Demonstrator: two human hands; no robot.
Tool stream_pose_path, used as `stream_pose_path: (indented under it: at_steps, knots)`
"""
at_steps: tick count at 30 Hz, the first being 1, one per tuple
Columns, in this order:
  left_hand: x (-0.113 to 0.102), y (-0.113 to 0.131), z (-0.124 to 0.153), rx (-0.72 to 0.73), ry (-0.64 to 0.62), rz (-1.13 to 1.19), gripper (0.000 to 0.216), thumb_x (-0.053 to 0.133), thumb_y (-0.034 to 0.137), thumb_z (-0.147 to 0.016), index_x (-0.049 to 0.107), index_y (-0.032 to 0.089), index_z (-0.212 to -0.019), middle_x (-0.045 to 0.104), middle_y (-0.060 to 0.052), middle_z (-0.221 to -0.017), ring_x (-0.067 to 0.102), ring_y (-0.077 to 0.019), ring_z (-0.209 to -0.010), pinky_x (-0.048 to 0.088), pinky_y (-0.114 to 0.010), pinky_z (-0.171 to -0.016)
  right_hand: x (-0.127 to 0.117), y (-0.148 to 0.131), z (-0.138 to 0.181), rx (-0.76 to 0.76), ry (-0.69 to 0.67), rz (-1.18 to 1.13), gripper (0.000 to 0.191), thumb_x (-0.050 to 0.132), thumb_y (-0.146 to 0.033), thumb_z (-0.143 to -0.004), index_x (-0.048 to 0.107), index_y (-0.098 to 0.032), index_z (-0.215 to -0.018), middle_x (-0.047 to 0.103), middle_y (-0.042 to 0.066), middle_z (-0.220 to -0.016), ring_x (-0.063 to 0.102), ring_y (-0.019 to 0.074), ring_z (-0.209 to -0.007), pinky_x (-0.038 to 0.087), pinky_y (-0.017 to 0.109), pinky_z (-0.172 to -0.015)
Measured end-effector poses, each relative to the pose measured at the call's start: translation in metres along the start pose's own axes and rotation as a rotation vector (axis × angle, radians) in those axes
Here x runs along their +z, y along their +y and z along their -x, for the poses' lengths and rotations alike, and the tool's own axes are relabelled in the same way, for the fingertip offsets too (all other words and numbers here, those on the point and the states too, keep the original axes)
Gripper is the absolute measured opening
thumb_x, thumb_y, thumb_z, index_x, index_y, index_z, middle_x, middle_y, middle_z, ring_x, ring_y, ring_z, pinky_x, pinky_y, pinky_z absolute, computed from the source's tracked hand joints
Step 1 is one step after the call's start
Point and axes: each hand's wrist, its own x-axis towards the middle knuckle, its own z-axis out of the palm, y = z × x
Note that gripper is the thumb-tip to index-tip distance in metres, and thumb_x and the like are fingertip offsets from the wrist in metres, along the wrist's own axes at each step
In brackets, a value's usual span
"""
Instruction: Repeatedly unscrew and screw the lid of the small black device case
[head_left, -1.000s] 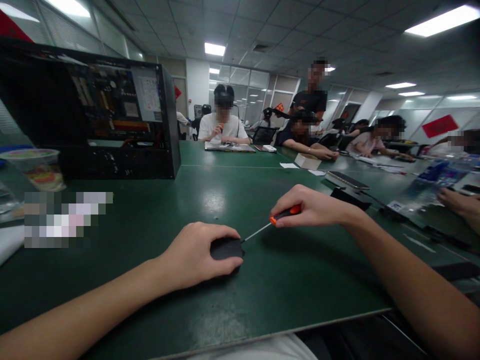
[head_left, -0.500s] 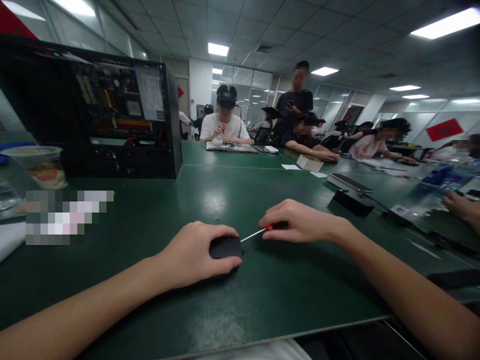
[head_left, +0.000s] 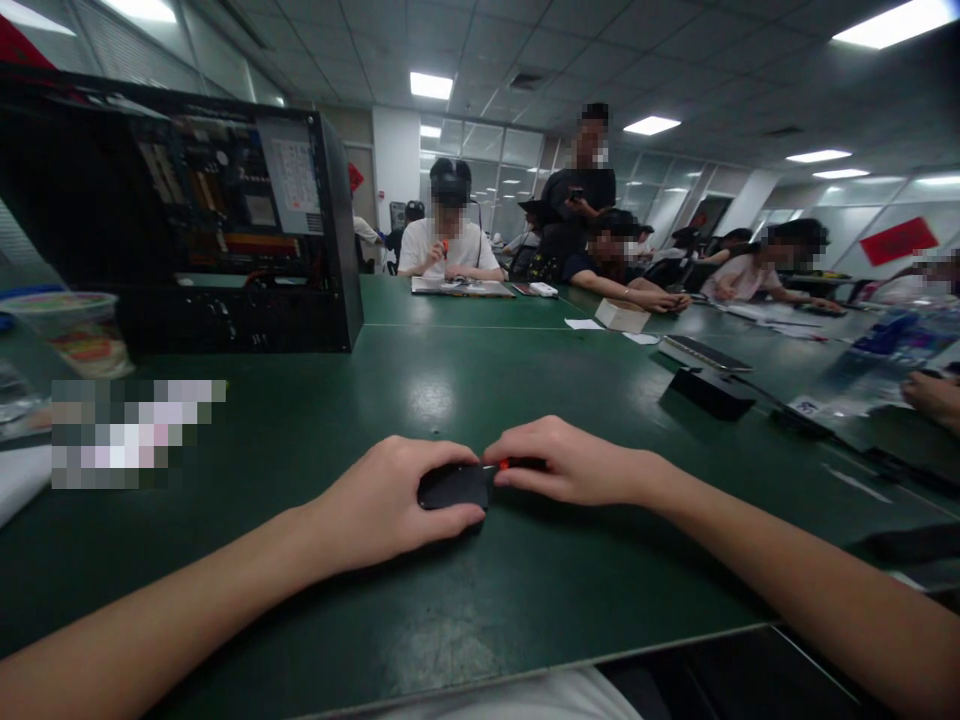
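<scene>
My left hand (head_left: pixel 397 500) grips a black computer mouse (head_left: pixel 454 488) low over the green table, thumb along the near side and fingers along the far side. In my right hand (head_left: pixel 566 460) is a screwdriver (head_left: pixel 505 464) with a red-and-black handle, pinched between thumb and fingers. Only a short stretch of its metal shaft shows, pointing left at the mouse's right end. Where the tip sits on or in the mouse is hidden. The fingertips of both hands are close together.
An open black computer case (head_left: pixel 337 230) stands at the left rear, beside a plastic cup (head_left: pixel 94 335). Toward the right lie a black box-like piece (head_left: pixel 709 393), a dark flat device (head_left: pixel 705 352) and a small carton (head_left: pixel 622 315). Several people sit around the green table (head_left: pixel 420 620).
My right hand has moved left toward the mouse with the screwdriver, and much less of its shaft shows. My left hand stays on the mouse. The view has shifted slightly.
</scene>
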Motion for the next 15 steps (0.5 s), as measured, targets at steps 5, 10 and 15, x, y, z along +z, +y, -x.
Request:
stream_pose_path:
  at_steps: [5, 10, 15]
  knots:
    - [-0.016, -0.015, 0.004, -0.055, -0.029, 0.018, 0.040, 0.075, 0.045, -0.086, 0.075, 0.020, -0.116, 0.079, -0.002, -0.100, 0.073, -0.0196, -0.082, 0.051, -0.026, -0.070, -0.004, 0.010, 0.003, -0.014, 0.021, 0.121, 0.031, 0.051, -0.032, -0.104, 0.070, -0.012, -0.119, 0.073, 0.009, -0.096, 0.064, 0.0140, -0.080, 0.045, 0.024, -0.072]
    - [-0.008, -0.019, 0.001, -0.057, 0.024, 0.068, 0.040, 0.078, 0.044, -0.084, 0.076, 0.019, -0.115, 0.078, -0.001, -0.096, 0.072, -0.0189, -0.080, 0.049, -0.026, -0.069, 0.004, 0.009, 0.006, -0.040, 0.084, 0.367, 0.036, 0.044, -0.033, -0.107, 0.069, -0.016, -0.125, 0.069, 0.007, -0.089, 0.060, 0.0131, -0.072, 0.039, 0.025, -0.063]
    - [0.000, -0.017, 0.000, -0.053, 0.051, 0.088, 0.040, 0.078, 0.042, -0.083, 0.075, 0.019, -0.116, 0.078, -0.001, -0.098, 0.072, -0.0191, -0.082, 0.049, -0.026, -0.071, 0.010, 0.008, 0.005, -0.050, 0.128, 0.259, 0.034, 0.046, -0.034, -0.107, 0.069, -0.014, -0.122, 0.069, 0.008, -0.089, 0.062, 0.0131, -0.074, 0.043, 0.024, -0.066]
